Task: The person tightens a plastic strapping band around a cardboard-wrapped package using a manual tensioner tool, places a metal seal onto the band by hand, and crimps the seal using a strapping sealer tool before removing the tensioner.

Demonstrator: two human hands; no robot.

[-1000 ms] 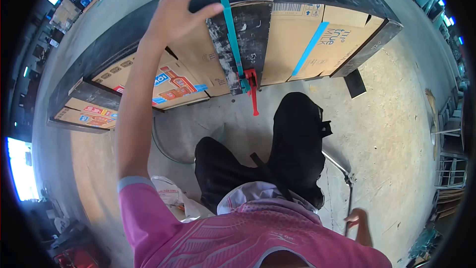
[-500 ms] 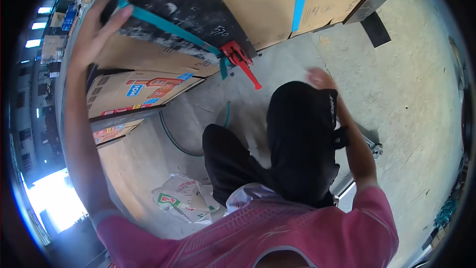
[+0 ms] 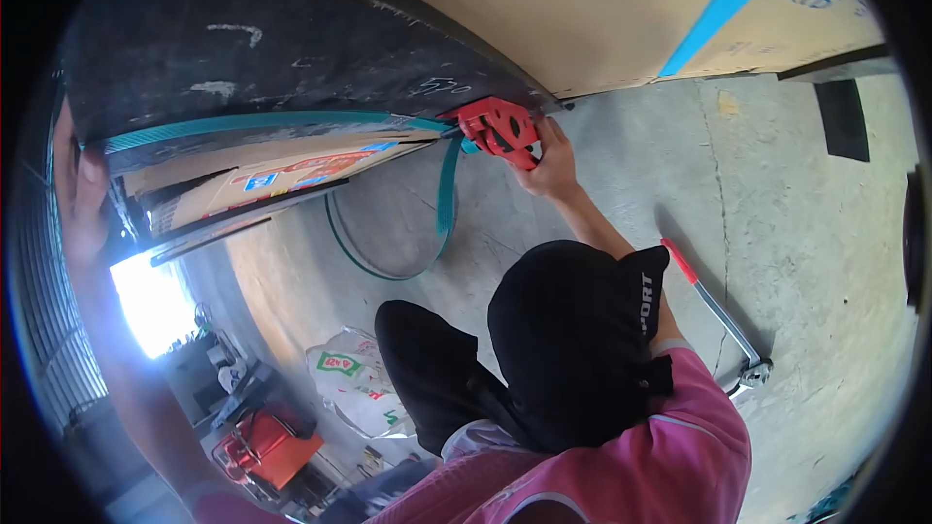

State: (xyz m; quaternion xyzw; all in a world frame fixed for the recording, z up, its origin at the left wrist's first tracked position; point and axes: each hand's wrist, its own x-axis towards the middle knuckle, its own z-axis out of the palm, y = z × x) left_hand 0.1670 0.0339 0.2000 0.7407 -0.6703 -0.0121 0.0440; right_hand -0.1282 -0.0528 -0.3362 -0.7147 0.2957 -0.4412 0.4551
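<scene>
My right hand (image 3: 551,163) is wrapped around a red strapping tensioner (image 3: 493,128), which sits low against the black board (image 3: 291,49). A green strap (image 3: 282,121) runs tight along the board into the tensioner. Below the tool, the strap's loose tail (image 3: 445,194) loops onto the floor. At the far left end, my left hand (image 3: 85,199) holds the strap at the board's corner, thumb on the near side; some of its fingers are partly hidden.
Cardboard boxes (image 3: 582,10) stand behind and beneath the board, one with blue tape (image 3: 728,5). A red-handled metal tool (image 3: 723,315) lies on the concrete floor (image 3: 621,204) at right. A white plastic bag (image 3: 349,378) is near my knee. Red equipment (image 3: 267,451) stands lower left.
My right hand has moved from beside my knee up to the tensioner and closed on it. The tensioner's handle no longer sticks out downward. My view has shifted; the left hand stays at the corner.
</scene>
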